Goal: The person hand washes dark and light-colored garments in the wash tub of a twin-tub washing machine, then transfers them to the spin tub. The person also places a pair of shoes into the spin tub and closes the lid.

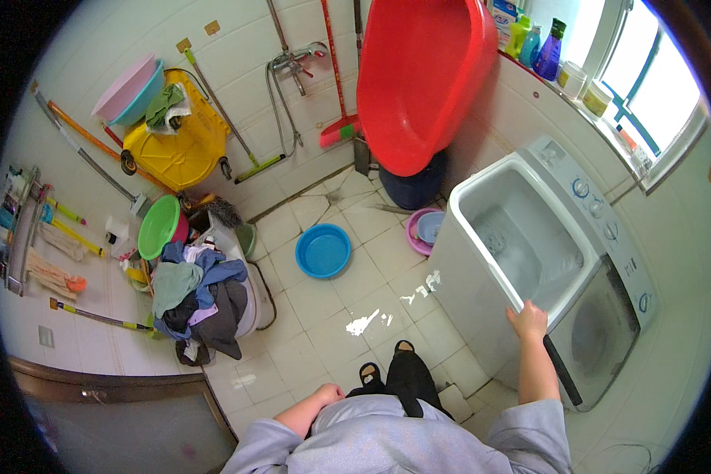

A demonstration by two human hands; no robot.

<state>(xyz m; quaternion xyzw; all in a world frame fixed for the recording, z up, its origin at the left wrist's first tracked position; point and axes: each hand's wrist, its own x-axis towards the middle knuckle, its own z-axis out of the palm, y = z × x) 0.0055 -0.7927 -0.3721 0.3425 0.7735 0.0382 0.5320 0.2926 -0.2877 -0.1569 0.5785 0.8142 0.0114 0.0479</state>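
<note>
A twin-tub washing machine stands at the right, its wash tub uncovered, with water inside. My right hand grips the near rim of that tub, beside the dark lid of the other tub. My left hand is at my waist with its fingers curled; whether it holds anything is not visible. On the floor ahead sits a round blue basin. To the left, a heap of clothes lies on a white appliance or fixture whose shape is mostly covered.
A large red tub leans upright over a dark blue bucket. A pink basin sits by the washer. Bottles line the windowsill. A yellow wheeled lid, a squeegee and a red broom are along the walls.
</note>
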